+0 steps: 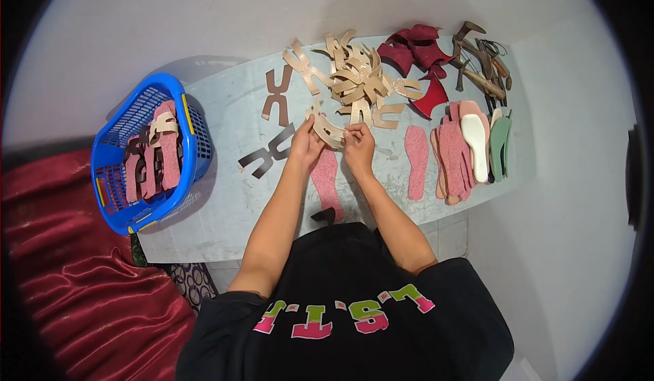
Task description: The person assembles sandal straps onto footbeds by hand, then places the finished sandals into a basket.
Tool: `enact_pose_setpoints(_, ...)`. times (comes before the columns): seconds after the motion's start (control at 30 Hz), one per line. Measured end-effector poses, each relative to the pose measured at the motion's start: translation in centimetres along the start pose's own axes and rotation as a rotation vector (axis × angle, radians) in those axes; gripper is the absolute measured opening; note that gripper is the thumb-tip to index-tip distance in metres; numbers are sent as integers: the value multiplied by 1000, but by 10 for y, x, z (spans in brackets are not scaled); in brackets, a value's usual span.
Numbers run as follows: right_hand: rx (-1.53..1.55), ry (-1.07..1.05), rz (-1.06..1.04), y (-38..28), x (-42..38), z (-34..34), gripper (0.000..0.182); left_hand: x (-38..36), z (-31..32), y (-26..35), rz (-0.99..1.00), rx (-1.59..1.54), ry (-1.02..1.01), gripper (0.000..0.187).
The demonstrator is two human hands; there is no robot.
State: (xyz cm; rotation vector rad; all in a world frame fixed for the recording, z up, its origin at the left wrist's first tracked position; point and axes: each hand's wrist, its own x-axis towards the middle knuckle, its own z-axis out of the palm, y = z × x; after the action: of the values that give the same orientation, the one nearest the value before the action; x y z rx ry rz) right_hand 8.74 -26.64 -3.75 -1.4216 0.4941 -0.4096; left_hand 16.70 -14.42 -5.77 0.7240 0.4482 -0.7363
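- At the far left, one blue basket (167,207) on the table (218,224) holds pink sandals (170,166), at least three, with dark straps and one beige strap; their overlap hides the exact count.
- Right of it lie two dark strap cutouts: a brown one (276,96) farther back and a blackish one (270,151) nearer the person.
- The left hand (305,146) pinches the left end of one curved beige strap piece (327,133) between thumb and fingers.
- Beneath the hands lies one pink insole (327,183), with one small black piece (323,215) at its near end.
- The right hand (359,151) pinches the strap piece's other end. The step in hand appears to be bending or aligning it above the insole; handling it this way calls for a light, even grip at both ends.
- Behind the hands is a pile of beige strap cutouts (361,81), seemingly over a dozen, too tangled to count.
- Right of the pile sit several dark red pieces (419,47), overlapping, their number unclear.
- Nearer the person, one pink insole (416,163) lies apart from the others.
- Beside it is an overlapping row of pink and tan insoles (453,156), several in all, then one conspicuous white insole (474,146) and at least two green insoles (501,143).
- At the back right corner, hand tools (470,30) lie heaped, at least three, including what looks like a hammer.
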Motion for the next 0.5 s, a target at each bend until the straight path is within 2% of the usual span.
enact_pose_setpoints(0.07,51,56,112,5,-22,-13,9,-19,-16,-7,63,5,11,47)
enact_pose_setpoints(0.1,96,49,190,9,-31,-20,10,-34,-18,-8,43,-23,-29,45)
enact_pose_setpoints(0.13,99,52,184,5,-43,-22,10,-52,-13,-8,21,-51,-66,43)
enact_pose_setpoints(0.2,202,49,371,-1,-66,-28,11,-83,-11,-18,2,-52,-88,41)
enact_pose_setpoints(0.27,238,10,407,8,-84,-29,13,-103,-16,-32,49,157,-160,37)
enact_pose_setpoints(0.33,266,-32,455,3,-103,-30,16,-111,-33,-47,61,207,-101,35)
enact_pose_setpoints(0.4,165,-56,561,-3,-115,-30,24,-116,-46,-51,118,330,-84,34)
enact_pose_setpoints(0.43,19,-68,534,-4,-120,-33,32,-121,-47,-54,137,413,-28,30)
enact_pose_setpoints(0.47,18,-73,533,-5,-123,-35,32,-124,-50,-51,142,411,-26,30)
enact_pose_setpoints(0.5,35,-74,517,-6,-126,-37,35,-128,-51,-46,121,587,-64,27)
